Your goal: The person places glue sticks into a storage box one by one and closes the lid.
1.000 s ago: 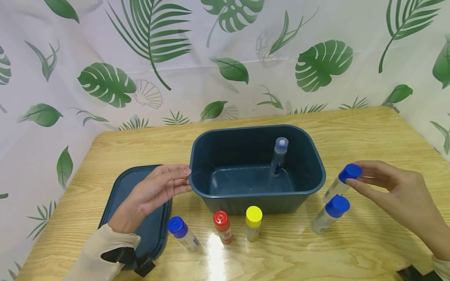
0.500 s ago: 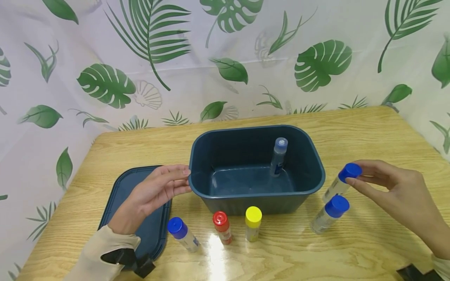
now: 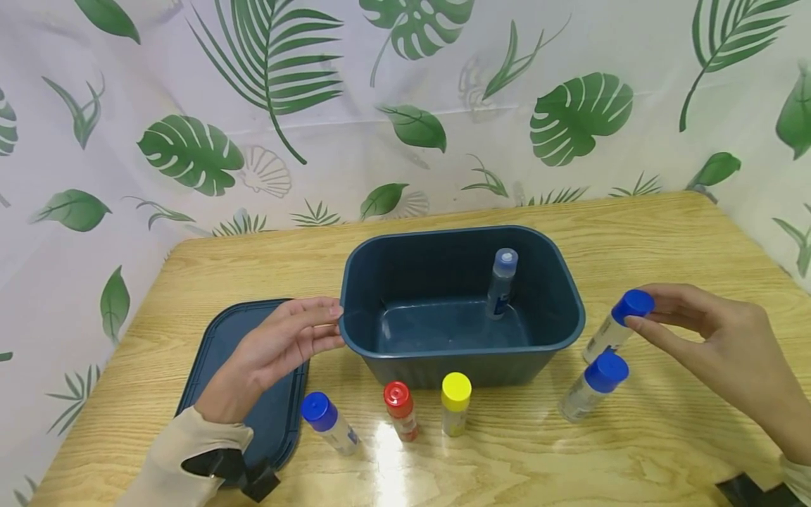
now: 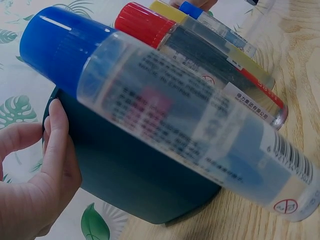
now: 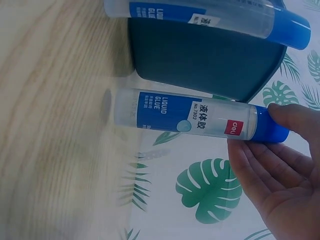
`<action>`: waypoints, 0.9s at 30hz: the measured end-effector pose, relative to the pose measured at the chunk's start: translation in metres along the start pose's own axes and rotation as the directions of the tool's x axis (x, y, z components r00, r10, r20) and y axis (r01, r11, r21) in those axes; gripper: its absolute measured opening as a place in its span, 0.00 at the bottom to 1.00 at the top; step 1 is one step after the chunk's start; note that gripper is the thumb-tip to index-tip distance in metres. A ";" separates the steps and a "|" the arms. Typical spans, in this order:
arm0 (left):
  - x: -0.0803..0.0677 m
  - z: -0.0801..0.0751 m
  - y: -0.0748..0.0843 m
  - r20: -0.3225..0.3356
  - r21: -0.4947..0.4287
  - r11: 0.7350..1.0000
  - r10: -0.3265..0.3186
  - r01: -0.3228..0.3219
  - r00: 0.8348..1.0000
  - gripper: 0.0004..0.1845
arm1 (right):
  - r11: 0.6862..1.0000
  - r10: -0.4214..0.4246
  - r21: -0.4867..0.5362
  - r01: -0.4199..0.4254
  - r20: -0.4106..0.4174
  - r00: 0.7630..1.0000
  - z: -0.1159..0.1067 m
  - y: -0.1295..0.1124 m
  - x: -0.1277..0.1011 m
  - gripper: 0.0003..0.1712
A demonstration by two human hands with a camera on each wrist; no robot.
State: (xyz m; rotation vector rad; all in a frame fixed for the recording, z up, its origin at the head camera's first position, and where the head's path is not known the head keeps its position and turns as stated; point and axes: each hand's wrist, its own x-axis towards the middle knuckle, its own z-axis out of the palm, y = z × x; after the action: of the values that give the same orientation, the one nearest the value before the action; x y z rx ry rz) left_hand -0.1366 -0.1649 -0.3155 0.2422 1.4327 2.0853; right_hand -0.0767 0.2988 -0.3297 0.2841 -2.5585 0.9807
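Note:
My right hand (image 3: 716, 345) pinches the blue cap of a clear liquid glue bottle (image 5: 165, 112) between thumb and fingers. The bottle is near upright, right of the dark blue bin (image 3: 443, 370), its base at or just above the table. Another blue-capped glue bottle (image 3: 586, 394) stands in front of it. At the bin's left end, the fairly straight fingers of my left hand (image 3: 281, 341) touch the rim and outer wall. Inside the bin, a glue bottle (image 3: 502, 285) with a blue cap stands at the right.
In front of the bin stand a blue-capped glue bottle (image 3: 332, 422), a red-capped bottle (image 3: 400, 408) and a yellow-capped bottle (image 3: 456, 403). A dark blue lid (image 3: 275, 415) lies on the table under my left forearm. A leaf-print cloth (image 3: 405, 120) hangs behind the table.
The glue bottle in my right hand has risen slightly in the last half second, along with the hand. My left hand stays at the bin.

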 end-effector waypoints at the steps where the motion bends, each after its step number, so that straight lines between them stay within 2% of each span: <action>1: 0.000 0.000 0.000 0.000 0.000 1.000 0.002 -0.002 1.000 0.09 | 1.000 0.000 0.008 0.000 -0.002 1.000 0.000 -0.001 0.000 0.19; 27: -0.001 0.001 0.000 -0.003 0.013 1.000 0.008 -0.008 1.000 0.08 | 1.000 0.002 -0.022 -0.002 -0.025 1.000 -0.010 -0.012 0.007 0.21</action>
State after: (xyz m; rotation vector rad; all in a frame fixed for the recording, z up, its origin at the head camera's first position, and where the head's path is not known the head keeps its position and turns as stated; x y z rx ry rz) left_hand -0.1356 -0.1645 -0.3155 0.2506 1.4499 2.0838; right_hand -0.0765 0.2962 -0.3126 0.2614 -2.5461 0.9500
